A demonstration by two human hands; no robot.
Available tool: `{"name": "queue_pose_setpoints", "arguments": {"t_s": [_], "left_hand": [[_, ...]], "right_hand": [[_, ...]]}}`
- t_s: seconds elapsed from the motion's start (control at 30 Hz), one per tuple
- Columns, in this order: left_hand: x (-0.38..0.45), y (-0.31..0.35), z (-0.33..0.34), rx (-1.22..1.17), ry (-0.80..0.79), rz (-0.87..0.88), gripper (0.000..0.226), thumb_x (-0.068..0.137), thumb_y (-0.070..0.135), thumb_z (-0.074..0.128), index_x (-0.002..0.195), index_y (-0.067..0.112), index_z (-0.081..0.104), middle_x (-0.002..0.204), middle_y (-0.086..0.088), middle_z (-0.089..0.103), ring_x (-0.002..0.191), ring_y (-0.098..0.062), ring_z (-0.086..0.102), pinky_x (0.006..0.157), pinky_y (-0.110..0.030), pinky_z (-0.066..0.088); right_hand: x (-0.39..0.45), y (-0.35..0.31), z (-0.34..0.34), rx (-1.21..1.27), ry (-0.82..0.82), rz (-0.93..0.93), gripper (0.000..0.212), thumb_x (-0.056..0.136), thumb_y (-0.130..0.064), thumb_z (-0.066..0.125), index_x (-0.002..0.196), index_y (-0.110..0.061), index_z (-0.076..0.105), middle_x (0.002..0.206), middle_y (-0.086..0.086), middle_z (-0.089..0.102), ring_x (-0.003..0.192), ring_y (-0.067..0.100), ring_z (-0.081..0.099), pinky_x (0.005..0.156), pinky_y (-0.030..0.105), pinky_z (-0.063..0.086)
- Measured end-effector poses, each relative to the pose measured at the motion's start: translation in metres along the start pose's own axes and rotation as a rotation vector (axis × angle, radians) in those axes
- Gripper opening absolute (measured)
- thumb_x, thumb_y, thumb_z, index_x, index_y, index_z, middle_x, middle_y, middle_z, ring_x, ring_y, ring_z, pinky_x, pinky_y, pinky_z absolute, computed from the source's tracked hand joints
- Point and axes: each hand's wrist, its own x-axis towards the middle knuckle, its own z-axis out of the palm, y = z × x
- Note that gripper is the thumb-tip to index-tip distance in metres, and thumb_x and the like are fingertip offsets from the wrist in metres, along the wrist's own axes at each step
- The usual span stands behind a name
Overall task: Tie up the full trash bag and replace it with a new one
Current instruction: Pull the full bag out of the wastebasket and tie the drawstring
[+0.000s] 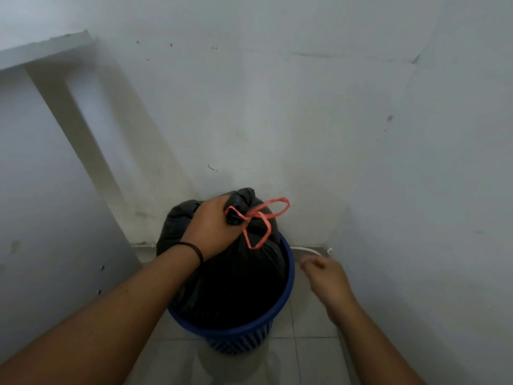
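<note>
A full black trash bag (238, 279) sits in a blue mesh bin (241, 333) on the tiled floor by the wall. Its gathered neck is bound with red drawstring loops (262, 220) that stick out to the right. My left hand (213, 229) grips the bunched neck of the bag from the left. My right hand (326, 276) hovers to the right of the bin, slightly blurred, fingers loosely curled and holding nothing.
White walls meet in a corner right behind the bin. A white shelf or tabletop with a slanted leg (75, 126) stands at the left. A thin white pipe (308, 250) runs along the wall base. Pale floor tiles (305, 354) lie in front.
</note>
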Motion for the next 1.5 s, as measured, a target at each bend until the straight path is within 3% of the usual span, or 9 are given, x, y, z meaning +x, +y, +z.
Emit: {"name": "queue_pose_setpoints", "arguments": {"t_s": [0.1,0.23,0.33,0.57,0.77,1.03,1.2,1.37,1.5], "left_hand": [[0.003,0.003,-0.004,-0.008,0.011,-0.008,0.022,0.078,0.025,0.070,0.078,0.004,0.064,0.079,-0.010,0.068,0.079,-0.023,0.064,0.067,-0.022,0.038],[0.001,0.008,-0.004,0.031,0.003,0.001,0.023,0.081,0.021,0.068,0.071,0.003,0.059,0.070,-0.010,0.064,0.070,-0.024,0.060,0.062,-0.025,0.037],[0.002,0.008,-0.008,0.059,-0.006,0.056,0.031,0.081,0.017,0.068,0.056,0.022,0.050,0.060,0.005,0.055,0.062,-0.017,0.052,0.060,-0.025,0.039],[0.017,0.013,-0.023,0.424,-0.022,0.247,0.012,0.074,0.022,0.065,0.080,0.014,0.059,0.082,-0.009,0.067,0.079,-0.034,0.061,0.073,-0.031,0.034],[0.038,0.037,-0.048,0.361,0.082,0.299,0.018,0.077,0.019,0.062,0.088,0.005,0.061,0.093,-0.020,0.064,0.088,-0.039,0.059,0.076,-0.039,0.044],[0.080,0.074,-0.103,0.355,0.315,0.275,0.022,0.085,0.028,0.055,0.088,0.007,0.058,0.094,-0.016,0.063,0.087,-0.032,0.057,0.070,-0.032,0.038],[0.084,0.102,-0.127,0.341,0.358,0.260,0.018,0.085,0.025,0.052,0.084,0.007,0.054,0.086,-0.010,0.058,0.077,-0.025,0.051,0.067,-0.030,0.035],[0.067,0.137,-0.157,0.248,0.465,0.155,0.012,0.087,0.024,0.050,0.082,0.013,0.050,0.080,-0.003,0.051,0.074,-0.019,0.046,0.066,-0.026,0.031],[0.033,0.171,-0.180,0.223,0.547,0.152,0.017,0.088,0.023,0.050,0.086,0.007,0.054,0.081,-0.006,0.052,0.075,-0.020,0.046,0.066,-0.027,0.031]], "right_hand": [[-0.001,0.028,0.018,-0.411,-0.251,0.198,0.056,0.094,-0.034,0.050,0.137,0.000,0.040,0.136,0.014,0.051,0.114,0.025,0.054,0.087,0.027,0.045],[0.002,0.041,0.036,0.150,-0.351,0.332,0.028,0.095,-0.019,0.052,0.119,-0.004,0.054,0.096,0.010,0.065,0.077,0.022,0.065,0.059,0.031,0.056],[0.007,0.048,0.039,0.266,-0.306,0.337,0.013,0.094,-0.014,0.056,0.101,-0.004,0.057,0.085,0.011,0.064,0.067,0.021,0.063,0.058,0.030,0.056],[0.004,0.069,0.029,0.269,-0.253,0.373,0.005,0.093,-0.013,0.056,0.096,-0.008,0.057,0.085,0.010,0.064,0.066,0.020,0.062,0.053,0.026,0.054],[0.001,0.084,0.027,0.278,-0.244,0.399,0.021,0.093,-0.013,0.057,0.112,-0.005,0.053,0.091,0.012,0.064,0.069,0.022,0.061,0.051,0.026,0.054],[-0.007,0.073,0.021,0.229,-0.254,0.405,0.007,0.093,-0.014,0.057,0.096,-0.007,0.057,0.088,0.012,0.065,0.074,0.024,0.063,0.060,0.030,0.054],[-0.012,0.022,-0.014,-0.265,-0.078,0.128,0.039,0.098,-0.024,0.043,0.124,0.002,0.054,0.125,0.015,0.058,0.113,0.028,0.056,0.083,0.025,0.045],[-0.037,-0.047,-0.058,-0.435,-0.008,-0.153,0.045,0.097,-0.024,0.045,0.137,-0.005,0.045,0.140,0.010,0.049,0.125,0.023,0.048,0.094,0.021,0.038],[-0.080,-0.086,-0.082,-0.550,0.022,-0.311,0.039,0.094,-0.026,0.047,0.127,-0.007,0.053,0.133,0.011,0.055,0.119,0.026,0.052,0.095,0.028,0.042]]}}
